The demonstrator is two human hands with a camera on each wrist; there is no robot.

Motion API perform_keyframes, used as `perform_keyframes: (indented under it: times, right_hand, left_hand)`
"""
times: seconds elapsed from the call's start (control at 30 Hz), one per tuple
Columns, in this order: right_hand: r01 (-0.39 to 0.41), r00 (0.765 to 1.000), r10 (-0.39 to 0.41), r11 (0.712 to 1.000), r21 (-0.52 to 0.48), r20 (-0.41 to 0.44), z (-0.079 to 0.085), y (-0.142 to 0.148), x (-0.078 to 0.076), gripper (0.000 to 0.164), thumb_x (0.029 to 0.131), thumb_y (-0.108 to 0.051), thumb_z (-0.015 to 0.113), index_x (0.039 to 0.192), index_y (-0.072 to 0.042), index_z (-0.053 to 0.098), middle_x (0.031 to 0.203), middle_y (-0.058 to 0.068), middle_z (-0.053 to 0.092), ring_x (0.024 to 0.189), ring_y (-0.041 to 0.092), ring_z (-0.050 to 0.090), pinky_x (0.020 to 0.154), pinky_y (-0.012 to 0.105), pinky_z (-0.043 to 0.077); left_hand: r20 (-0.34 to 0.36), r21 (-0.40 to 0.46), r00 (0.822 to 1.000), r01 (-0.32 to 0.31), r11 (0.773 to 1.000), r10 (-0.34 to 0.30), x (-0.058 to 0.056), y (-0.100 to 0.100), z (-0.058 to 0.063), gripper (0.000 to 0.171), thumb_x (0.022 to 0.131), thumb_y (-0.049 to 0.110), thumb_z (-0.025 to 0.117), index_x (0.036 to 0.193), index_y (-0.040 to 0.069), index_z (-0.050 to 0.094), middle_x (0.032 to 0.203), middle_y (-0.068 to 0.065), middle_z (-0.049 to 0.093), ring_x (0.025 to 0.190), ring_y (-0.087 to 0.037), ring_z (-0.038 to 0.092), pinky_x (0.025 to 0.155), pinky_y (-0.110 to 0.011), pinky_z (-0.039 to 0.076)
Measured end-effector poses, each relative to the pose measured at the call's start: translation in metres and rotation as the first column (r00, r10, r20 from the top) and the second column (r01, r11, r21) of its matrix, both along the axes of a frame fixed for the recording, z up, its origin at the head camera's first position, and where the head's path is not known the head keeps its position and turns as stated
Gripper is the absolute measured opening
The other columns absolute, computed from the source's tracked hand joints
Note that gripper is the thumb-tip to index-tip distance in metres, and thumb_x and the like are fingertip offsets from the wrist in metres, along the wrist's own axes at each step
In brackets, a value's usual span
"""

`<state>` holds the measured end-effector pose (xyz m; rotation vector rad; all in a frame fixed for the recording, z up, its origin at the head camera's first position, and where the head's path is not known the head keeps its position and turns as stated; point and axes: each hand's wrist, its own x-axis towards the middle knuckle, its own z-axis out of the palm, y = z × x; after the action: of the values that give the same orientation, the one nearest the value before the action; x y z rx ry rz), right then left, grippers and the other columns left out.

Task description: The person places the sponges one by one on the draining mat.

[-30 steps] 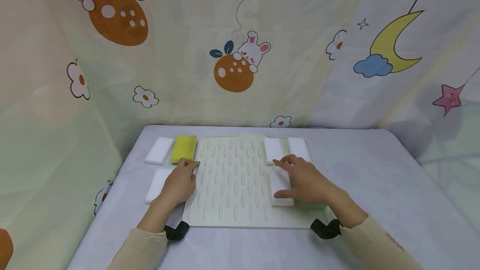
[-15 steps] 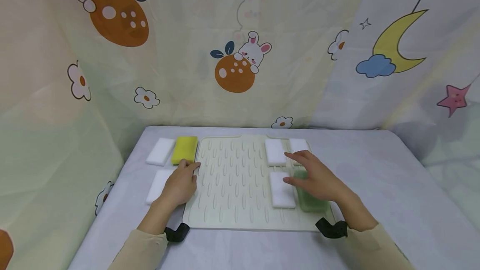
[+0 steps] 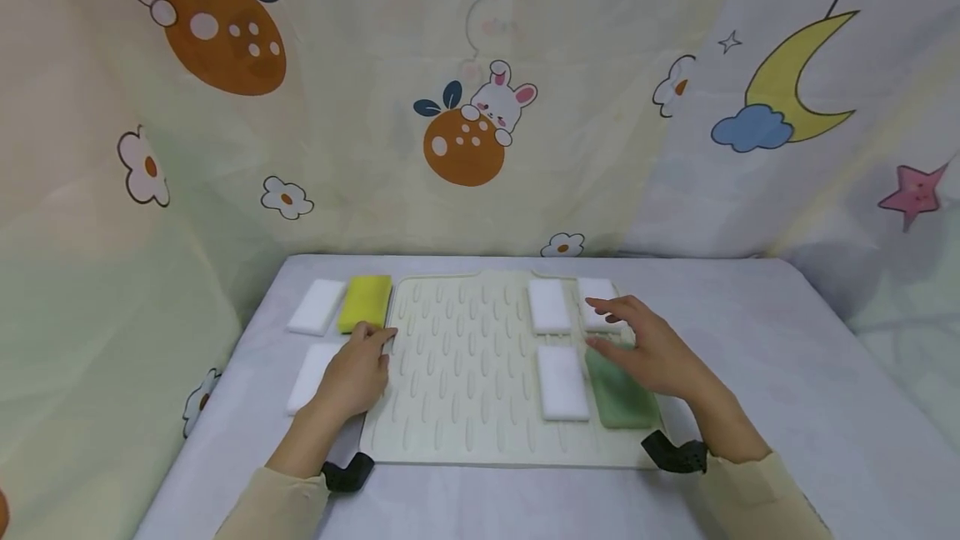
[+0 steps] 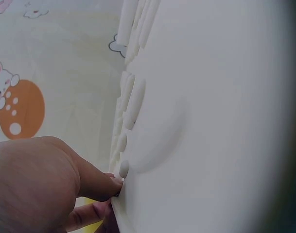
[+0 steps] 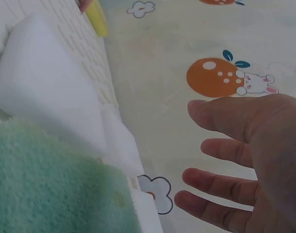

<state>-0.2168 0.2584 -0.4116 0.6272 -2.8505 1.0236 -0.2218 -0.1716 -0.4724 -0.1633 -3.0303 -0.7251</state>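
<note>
A cream drying mat (image 3: 468, 373) with raised oval ridges lies flat on the table. My left hand (image 3: 351, 373) pinches its left edge, the thumb (image 4: 106, 187) at the rim in the left wrist view. Over the mat's right side hovers my right hand (image 3: 663, 357), fingers spread and holding nothing. Below it lies a green sponge (image 3: 621, 398), seen close in the right wrist view. Beside that is a white sponge block (image 3: 562, 384). Two more white blocks, one at the back middle (image 3: 549, 307) and one at the back right (image 3: 592, 292), complete the group, the latter partly behind my fingers.
Left of the mat sit a yellow sponge (image 3: 366, 302), a white block (image 3: 317, 307) and another white block (image 3: 311, 377) partly behind my left hand. The table (image 3: 480, 507) has a pale cloth, with a patterned curtain (image 3: 360, 107) behind.
My right hand has lifted and moved right, away from the front white block, uncovering the green sponge. The left hand keeps its place at the mat's edge.
</note>
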Motion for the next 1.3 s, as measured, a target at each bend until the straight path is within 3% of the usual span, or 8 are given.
perform_keyframes:
  times: [0.27, 0.43, 0.53, 0.77, 1.0, 1.3]
  right_hand:
    - [0.058, 0.998, -0.057, 0.998, -0.040, 0.017, -0.003, 0.023, -0.008, 0.053, 0.104, -0.029, 0.064, 0.153, -0.014, 0.051, 0.136, 0.012, 0.060, 0.119, 0.035, 0.063, 0.099, 0.054, 0.047]
    - [0.130, 0.991, -0.129, 0.991, -0.030, 0.028, -0.014, 0.041, -0.013, 0.048, 0.105, -0.029, 0.062, 0.149, -0.012, 0.054, 0.129, 0.014, 0.064, 0.113, 0.032, 0.065, 0.091, 0.039, 0.053]
    - [0.148, 0.988, -0.147, 0.989, -0.028, 0.046, -0.018, 0.049, -0.014, 0.046, 0.105, -0.027, 0.062, 0.147, -0.009, 0.056, 0.126, 0.017, 0.066, 0.111, 0.035, 0.065, 0.085, 0.038, 0.053]
    - [0.137, 0.984, -0.135, 0.991, -0.006, 0.120, -0.027, 0.061, -0.020, 0.044, 0.105, -0.027, 0.062, 0.144, -0.006, 0.058, 0.122, 0.017, 0.067, 0.102, 0.027, 0.065, 0.079, 0.035, 0.052]
    - [0.160, 0.955, -0.149, 0.987, -0.019, 0.255, -0.041, 0.070, -0.026, 0.044, 0.104, -0.027, 0.064, 0.144, -0.010, 0.058, 0.123, 0.016, 0.066, 0.104, 0.024, 0.063, 0.081, 0.036, 0.048]
    - [0.152, 0.942, -0.136, 0.988, -0.029, 0.308, -0.047, 0.070, -0.027, 0.044, 0.101, -0.025, 0.067, 0.142, -0.011, 0.060, 0.118, 0.012, 0.064, 0.103, 0.022, 0.060, 0.081, 0.034, 0.047]
  left_hand:
    - [-0.003, -0.006, 1.000, 0.003, 1.000, -0.003, 0.002, -0.006, 0.001, 0.045, 0.100, 0.007, 0.057, 0.146, 0.004, 0.058, 0.136, -0.020, 0.052, 0.097, -0.028, 0.064, 0.077, -0.043, 0.054]
    - [-0.006, -0.004, 1.000, 0.003, 1.000, -0.003, 0.002, -0.007, 0.000, 0.045, 0.101, 0.007, 0.057, 0.146, 0.005, 0.058, 0.136, -0.020, 0.052, 0.099, -0.029, 0.064, 0.080, -0.044, 0.054]
    - [-0.012, 0.001, 1.000, 0.004, 1.000, -0.004, 0.003, -0.006, 0.000, 0.045, 0.101, 0.007, 0.057, 0.145, 0.004, 0.059, 0.135, -0.020, 0.053, 0.101, -0.030, 0.064, 0.082, -0.046, 0.054]
    - [-0.011, 0.005, 1.000, 0.002, 1.000, -0.002, 0.006, -0.004, -0.001, 0.044, 0.100, 0.006, 0.058, 0.144, 0.004, 0.059, 0.134, -0.020, 0.053, 0.101, -0.030, 0.065, 0.083, -0.046, 0.055]
    - [-0.014, 0.008, 1.000, 0.001, 1.000, -0.001, 0.006, -0.003, -0.001, 0.044, 0.100, 0.005, 0.058, 0.144, 0.004, 0.060, 0.135, -0.020, 0.053, 0.101, -0.032, 0.066, 0.080, -0.046, 0.055]
    - [-0.014, 0.008, 1.000, 0.005, 1.000, -0.005, 0.005, -0.003, 0.001, 0.045, 0.100, 0.006, 0.058, 0.145, 0.004, 0.059, 0.134, -0.020, 0.053, 0.099, -0.029, 0.065, 0.081, -0.044, 0.055]
